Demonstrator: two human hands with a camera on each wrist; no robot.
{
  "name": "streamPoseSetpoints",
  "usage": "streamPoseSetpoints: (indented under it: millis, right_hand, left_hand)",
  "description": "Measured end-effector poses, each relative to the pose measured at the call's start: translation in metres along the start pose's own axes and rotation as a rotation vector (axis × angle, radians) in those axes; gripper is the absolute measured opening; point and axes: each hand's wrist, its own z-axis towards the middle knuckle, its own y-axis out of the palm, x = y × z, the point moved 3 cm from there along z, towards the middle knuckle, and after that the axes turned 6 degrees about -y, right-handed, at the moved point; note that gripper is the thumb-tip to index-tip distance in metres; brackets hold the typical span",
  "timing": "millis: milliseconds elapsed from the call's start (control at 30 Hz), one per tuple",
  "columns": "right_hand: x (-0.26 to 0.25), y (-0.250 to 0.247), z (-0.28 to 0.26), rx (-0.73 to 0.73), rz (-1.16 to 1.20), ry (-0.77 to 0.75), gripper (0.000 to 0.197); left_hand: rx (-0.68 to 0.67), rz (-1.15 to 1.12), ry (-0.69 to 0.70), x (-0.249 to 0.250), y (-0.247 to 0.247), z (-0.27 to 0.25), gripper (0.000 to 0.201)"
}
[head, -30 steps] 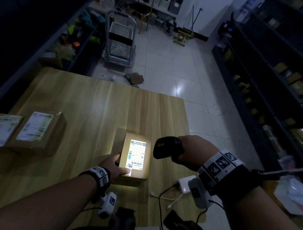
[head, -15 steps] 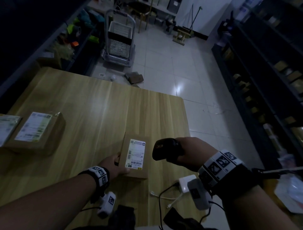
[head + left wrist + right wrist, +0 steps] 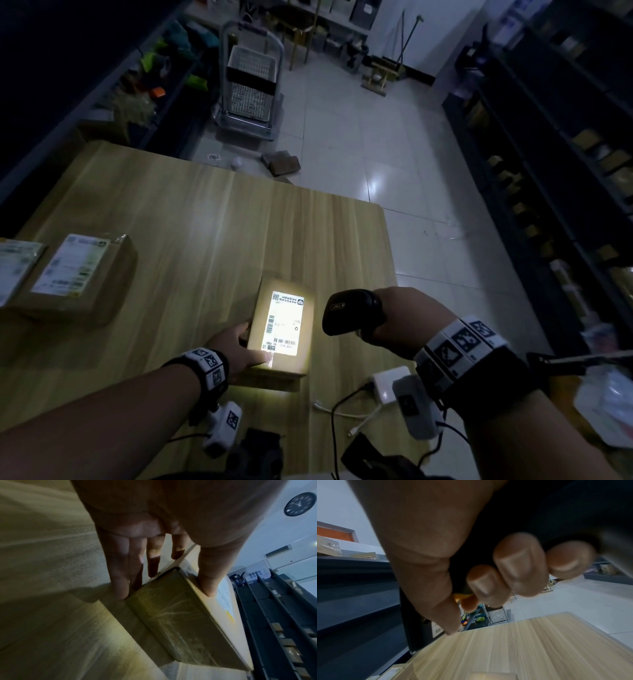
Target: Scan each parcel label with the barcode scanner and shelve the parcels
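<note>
The left hand (image 3: 236, 346) grips the near corner of a small parcel (image 3: 281, 329) lying flat on the worktop (image 3: 191, 233), thumb on top, fingers down its side. Just right of it, the right hand (image 3: 404, 318) has its fingers curled round the black barcode scanner (image 3: 352, 310), whose light floods the label (image 3: 283, 322): this scan looks under way, shelving still to come. Further left, two labelled parcels (image 3: 68, 274) wait, probably unscanned. Beyond, the shelves (image 3: 548, 178) on the right already carry boxes
</note>
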Motion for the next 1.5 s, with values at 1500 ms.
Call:
streamPoseSetpoints:
  millis: [1500]
  right_hand:
    - [-0.033, 0.034, 0.030, -0.009, 0.224, -0.109, 0.013]
  left_hand:
    - [0.277, 0.189, 0.065, 0.017, -0.080, 0.012, 0.086]
